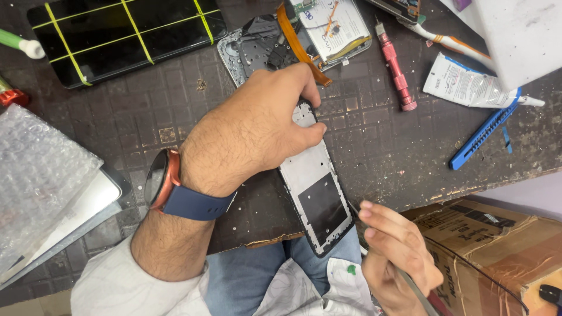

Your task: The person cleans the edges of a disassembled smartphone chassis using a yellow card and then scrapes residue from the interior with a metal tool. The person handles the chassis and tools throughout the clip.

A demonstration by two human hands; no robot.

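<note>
My left hand (pixel 252 134) presses down on the upper end of a phone frame (pixel 313 193), a silver inner plate with a black patch, lying on the dark work mat (pixel 146 117) and sticking out over the table's front edge. A watch with a blue strap sits on that wrist. My right hand (pixel 395 257) is at the lower right, fingers pinched on a thin metal tool (pixel 418 289) whose tip points toward the frame's right side.
A phone bound with yellow rubber bands (pixel 123 35) lies at the back left. An opened phone body with battery (pixel 304 35), a pink screwdriver (pixel 395 67), a glue tube (pixel 468 88) and a blue knife (pixel 483 134) sit behind. Bubble wrap (pixel 35 175) left, cardboard box (pixel 492 246) right.
</note>
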